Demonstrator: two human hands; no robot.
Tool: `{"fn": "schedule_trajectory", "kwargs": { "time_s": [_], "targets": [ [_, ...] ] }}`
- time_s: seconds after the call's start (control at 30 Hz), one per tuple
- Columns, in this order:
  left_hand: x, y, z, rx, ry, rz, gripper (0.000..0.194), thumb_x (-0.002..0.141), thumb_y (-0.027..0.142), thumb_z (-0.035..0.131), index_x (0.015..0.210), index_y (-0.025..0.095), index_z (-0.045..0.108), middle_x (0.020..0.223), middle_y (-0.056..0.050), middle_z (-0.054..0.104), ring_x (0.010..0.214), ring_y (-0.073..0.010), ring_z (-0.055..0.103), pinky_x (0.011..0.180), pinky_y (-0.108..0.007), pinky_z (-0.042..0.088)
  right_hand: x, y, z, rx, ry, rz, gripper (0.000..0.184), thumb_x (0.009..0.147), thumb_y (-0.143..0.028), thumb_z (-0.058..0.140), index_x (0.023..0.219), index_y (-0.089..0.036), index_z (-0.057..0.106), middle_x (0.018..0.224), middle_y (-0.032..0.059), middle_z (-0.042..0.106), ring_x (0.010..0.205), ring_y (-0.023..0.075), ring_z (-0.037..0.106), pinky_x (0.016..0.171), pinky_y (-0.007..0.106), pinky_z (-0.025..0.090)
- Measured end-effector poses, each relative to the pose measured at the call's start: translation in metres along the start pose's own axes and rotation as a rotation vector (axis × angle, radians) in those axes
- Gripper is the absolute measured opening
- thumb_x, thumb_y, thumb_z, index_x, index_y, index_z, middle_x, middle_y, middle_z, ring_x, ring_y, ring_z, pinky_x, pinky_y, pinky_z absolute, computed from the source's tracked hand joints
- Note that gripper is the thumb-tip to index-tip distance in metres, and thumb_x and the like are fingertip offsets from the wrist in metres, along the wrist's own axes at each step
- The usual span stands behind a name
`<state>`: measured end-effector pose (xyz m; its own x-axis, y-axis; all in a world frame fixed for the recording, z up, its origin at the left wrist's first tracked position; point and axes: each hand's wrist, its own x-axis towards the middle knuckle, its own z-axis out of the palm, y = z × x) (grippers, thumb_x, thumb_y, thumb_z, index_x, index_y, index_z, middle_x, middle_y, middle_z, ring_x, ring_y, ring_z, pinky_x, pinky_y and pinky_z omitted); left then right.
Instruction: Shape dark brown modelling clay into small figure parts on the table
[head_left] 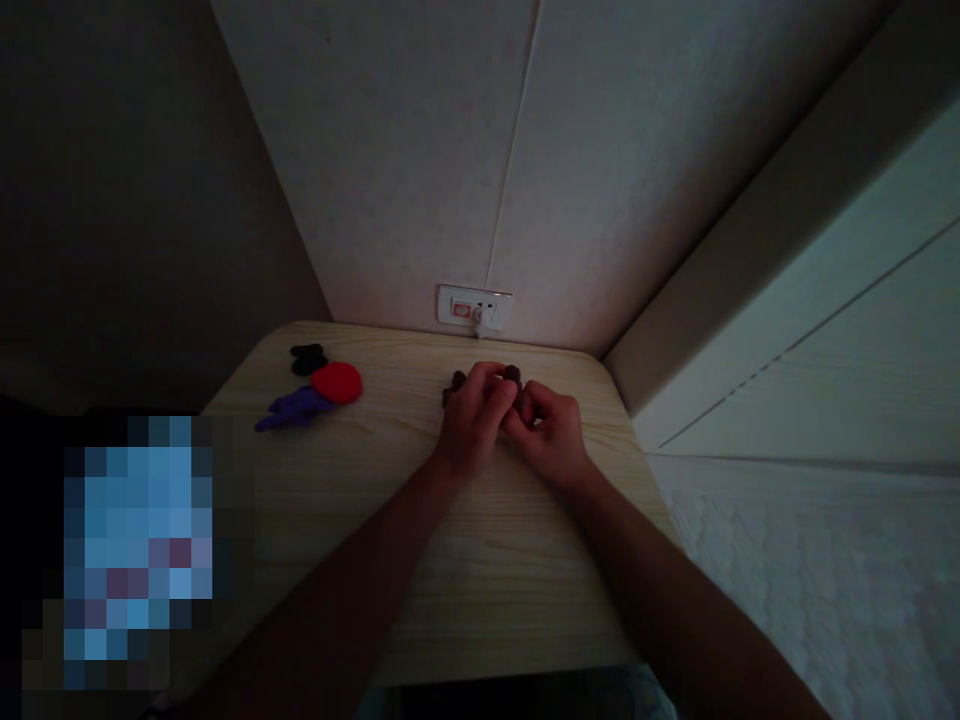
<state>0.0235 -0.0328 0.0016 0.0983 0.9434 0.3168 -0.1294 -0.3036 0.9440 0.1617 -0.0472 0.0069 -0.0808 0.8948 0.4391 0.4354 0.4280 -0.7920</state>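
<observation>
Both hands meet over the far right part of the wooden table. My left hand (pixel 471 415) is closed on a dark brown piece of modelling clay (pixel 513 374), whose rounded end sticks up between the hands. From the other side, my right hand (pixel 551 428) pinches the same piece with curled fingers. More dark brown clay (pixel 454 386) shows just left of my left hand; I cannot tell whether it is joined to the held piece. Further left lie a flat red clay disc (pixel 337 382), a purple clay piece (pixel 300 404) touching it, and a black clay lump (pixel 307 358).
The light wooden table (pixel 330 560) has rounded far corners and stands against a wall. A socket (pixel 475 309) with a plug in it sits just above its back edge. A pale panel (pixel 810 330) and a quilted white surface (pixel 817 590) are at the right. A blurred patch covers the lower left.
</observation>
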Motion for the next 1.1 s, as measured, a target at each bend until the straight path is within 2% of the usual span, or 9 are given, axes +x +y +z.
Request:
{"fn": "schedule_trajectory", "kwargs": {
  "time_s": [0.07,0.17,0.27,0.37,0.57,0.73,0.8,0.9,1.1],
  "targets": [
    [0.002,-0.001,0.003,-0.040,-0.008,-0.008,0.033,0.093,0.048,0.067,0.108,0.019,0.071,0.089,-0.004,0.073,0.082,-0.0186,0.066,0.079,-0.029,0.050,0.001,-0.001,0.000,-0.052,-0.047,-0.032,0.032,0.080,-0.029,0.071,0.065,-0.023,0.043,0.057,-0.0073,0.043,0.053,0.0086,0.037,0.052,0.024,0.031],
    [0.009,-0.003,0.006,-0.273,0.085,-0.121,0.033,0.091,0.048,0.064,0.098,0.017,0.073,0.089,-0.007,0.073,0.084,-0.0203,0.067,0.084,-0.032,0.051,0.000,-0.004,0.000,-0.017,-0.096,-0.051,0.024,0.081,-0.032,0.072,0.073,-0.023,0.050,0.061,-0.0063,0.050,0.054,0.0093,0.043,0.053,0.024,0.036],
    [0.015,0.000,0.004,-0.635,0.178,-0.291,0.026,0.086,0.039,0.058,0.089,0.016,0.071,0.086,-0.008,0.073,0.083,-0.0217,0.069,0.085,-0.035,0.054,-0.001,-0.003,-0.003,0.055,-0.006,-0.030,0.020,0.089,-0.036,0.066,0.078,-0.022,0.055,0.063,-0.0046,0.052,0.055,0.0109,0.046,0.053,0.025,0.037],
    [0.016,0.009,-0.003,-0.860,0.172,-0.367,0.025,0.078,0.029,0.051,0.085,0.016,0.071,0.083,-0.010,0.071,0.081,-0.0235,0.069,0.084,-0.040,0.056,-0.001,0.001,-0.005,0.077,0.103,0.007,0.021,0.092,-0.037,0.061,0.079,-0.022,0.057,0.063,-0.0038,0.051,0.055,0.0117,0.045,0.051,0.026,0.034],
    [0.012,0.027,-0.012,-1.035,0.126,-0.420,0.023,0.076,0.032,0.045,0.066,0.016,0.059,0.071,-0.008,0.055,0.071,-0.0208,0.062,0.069,-0.035,0.055,0.001,0.004,-0.003,0.081,0.095,0.058,0.022,0.091,-0.038,0.061,0.077,-0.021,0.057,0.062,-0.0038,0.051,0.055,0.0118,0.044,0.051,0.027,0.033],
    [0.015,0.030,-0.014,-0.988,0.089,-0.528,0.052,0.095,0.049,0.033,0.057,0.018,0.050,0.058,-0.002,0.043,0.045,-0.0129,0.044,0.038,-0.024,0.028,0.001,0.003,-0.003,0.063,0.092,0.082,0.023,0.091,-0.038,0.060,0.075,-0.021,0.058,0.061,-0.0037,0.050,0.056,0.0120,0.044,0.052,0.027,0.033],
    [0.016,0.030,-0.012,-0.887,0.104,-0.580,0.061,0.100,0.051,0.031,0.052,0.018,0.048,0.052,-0.001,0.041,0.038,-0.0110,0.039,0.035,-0.023,0.022,0.001,0.005,-0.004,0.064,0.085,0.085,0.025,0.092,-0.039,0.060,0.075,-0.021,0.058,0.060,-0.0037,0.049,0.056,0.0122,0.043,0.052,0.027,0.033],
    [0.017,0.028,-0.009,-0.767,0.134,-0.618,0.063,0.103,0.044,0.034,0.046,0.019,0.043,0.043,0.002,0.035,0.028,-0.0084,0.031,0.032,-0.023,0.015,0.000,0.009,-0.003,0.073,0.078,0.089,0.027,0.092,-0.041,0.060,0.074,-0.021,0.058,0.058,-0.0041,0.047,0.055,0.0124,0.042,0.051,0.027,0.031],
    [0.014,0.026,-0.009,-0.721,0.077,-0.586,0.068,0.099,0.045,0.045,0.038,0.020,0.033,0.036,0.005,0.024,0.021,-0.0063,0.024,0.031,-0.022,0.011,0.001,0.012,-0.002,0.094,0.070,0.090,0.030,0.093,-0.041,0.060,0.070,-0.021,0.058,0.056,-0.0041,0.045,0.053,0.0124,0.041,0.050,0.027,0.031]
  ]
}}
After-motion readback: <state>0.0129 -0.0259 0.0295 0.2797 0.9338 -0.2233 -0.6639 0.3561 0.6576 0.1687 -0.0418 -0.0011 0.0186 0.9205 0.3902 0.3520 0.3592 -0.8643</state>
